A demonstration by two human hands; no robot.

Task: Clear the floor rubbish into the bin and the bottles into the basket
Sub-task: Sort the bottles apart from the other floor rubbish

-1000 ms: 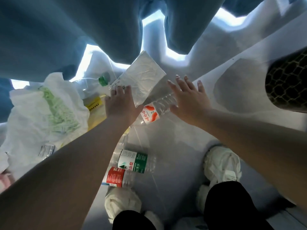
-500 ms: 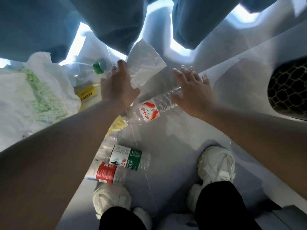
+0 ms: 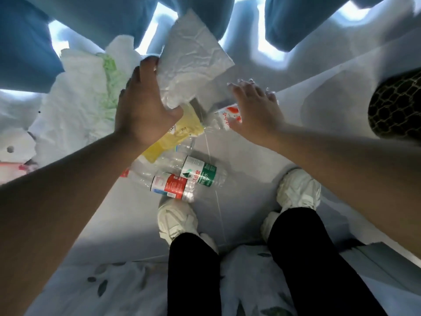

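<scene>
Head view, looking down. The pale floor (image 3: 262,156) is filling most of the frame, with blue curtains (image 3: 27,42) hanging along the top. A white bag (image 3: 79,106) with green print is lying crumpled at the left, beyond the left forearm. A creased white sheet (image 3: 193,62) is standing up at top centre. The left hand (image 3: 143,112) is gripping its lower edge, fingers curling over the near side and thumb pressing from below. A dark mesh container (image 3: 396,106) is showing at the right edge, well apart from both hands. Two white shoes (image 3: 177,222) are standing on the floor below the litter. A yellow packet (image 3: 180,131) is lying just beneath the left hand; its small print is too blurred to read.

Three clear bottles are lying on their sides. The green-label bottle (image 3: 200,171) is bearing the characters "山泉". The red-label bottle (image 3: 170,185) is touching it and lying just in front of the left shoe. The third bottle (image 3: 225,117), labelled in red and white with unreadable characters, is lying directly under the right hand (image 3: 257,108).

The right hand is reaching forward, palm down, with its fingers straight and spread, holding nothing. Whether it is touching the bottle cannot be told. Both arms are extending forward, bare to the frame edge.
</scene>
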